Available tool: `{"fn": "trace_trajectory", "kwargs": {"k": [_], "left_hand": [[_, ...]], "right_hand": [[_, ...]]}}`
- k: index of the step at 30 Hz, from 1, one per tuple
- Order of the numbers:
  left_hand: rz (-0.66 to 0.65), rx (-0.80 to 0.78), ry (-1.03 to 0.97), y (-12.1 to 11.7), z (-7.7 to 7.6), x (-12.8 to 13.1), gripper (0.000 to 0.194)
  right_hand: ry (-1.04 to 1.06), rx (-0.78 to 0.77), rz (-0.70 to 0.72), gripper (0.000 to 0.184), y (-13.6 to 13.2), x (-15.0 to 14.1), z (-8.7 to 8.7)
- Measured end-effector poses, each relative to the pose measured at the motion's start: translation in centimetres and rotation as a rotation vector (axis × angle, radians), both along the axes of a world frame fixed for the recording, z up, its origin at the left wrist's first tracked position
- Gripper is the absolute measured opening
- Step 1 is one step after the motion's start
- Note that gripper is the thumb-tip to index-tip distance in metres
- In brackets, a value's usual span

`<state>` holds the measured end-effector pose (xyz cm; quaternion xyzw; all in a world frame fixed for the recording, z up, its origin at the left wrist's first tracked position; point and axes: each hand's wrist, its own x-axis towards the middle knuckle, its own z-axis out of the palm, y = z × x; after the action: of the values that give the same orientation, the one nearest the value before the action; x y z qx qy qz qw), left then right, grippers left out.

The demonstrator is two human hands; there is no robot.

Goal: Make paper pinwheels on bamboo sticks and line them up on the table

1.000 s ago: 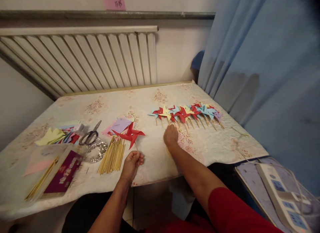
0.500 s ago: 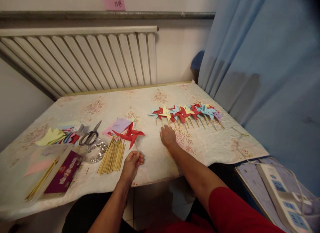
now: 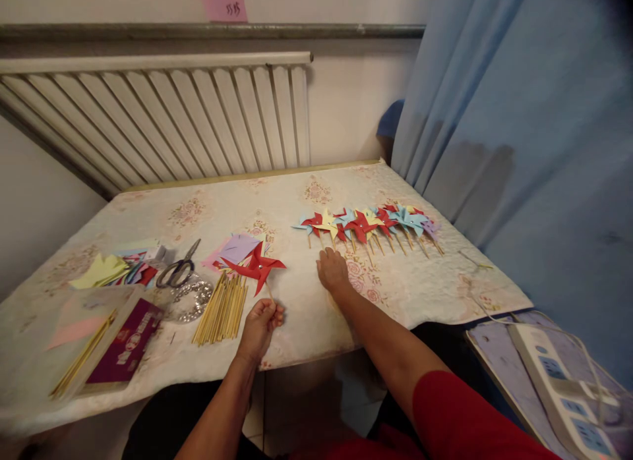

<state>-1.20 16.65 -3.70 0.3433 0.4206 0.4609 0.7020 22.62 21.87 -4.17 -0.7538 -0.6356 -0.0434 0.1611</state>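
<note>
My left hand (image 3: 260,325) pinches the thin stick of a red paper pinwheel (image 3: 260,267), which stands up over the table beside a bundle of bamboo sticks (image 3: 222,310). My right hand (image 3: 333,270) rests low at the left end of a row of finished pinwheels (image 3: 362,227) in red, yellow, blue and purple. Its fingers are curled at the lower stick of a pinwheel (image 3: 312,223) there; the fingertips partly hide that contact. Behind the held pinwheel lies a stack of pink and purple paper squares (image 3: 239,248).
Scissors (image 3: 179,267) lie by a clear dish of small metal fasteners (image 3: 194,300). Cut paper pieces (image 3: 103,271) and a clear plastic box (image 3: 126,341) with sticks are at left. A power strip (image 3: 558,387) sits at lower right, beside a blue curtain (image 3: 514,150). A radiator (image 3: 163,117) stands behind the table.
</note>
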Motion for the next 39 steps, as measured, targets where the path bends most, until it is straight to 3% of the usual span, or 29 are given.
{"fn": "trace_trajectory", "kwargs": {"k": [13, 30, 39], "left_hand": [[0.028, 0.018, 0.008, -0.3, -0.1, 0.1, 0.034], [0.049, 0.121, 0.101, -0.6, -1.2, 0.2, 0.035], [0.041, 0.134, 0.125, -0.3, -1.4, 0.2, 0.035]], "right_hand": [[0.114, 0.127, -0.037, 0.026, -1.0, 0.4, -0.8], [0.249, 0.274, 0.021, 0.021, -6.9, 0.4, -3.3], [0.217, 0.159, -0.021, 0.015, -9.5, -0.7, -2.5]]}}
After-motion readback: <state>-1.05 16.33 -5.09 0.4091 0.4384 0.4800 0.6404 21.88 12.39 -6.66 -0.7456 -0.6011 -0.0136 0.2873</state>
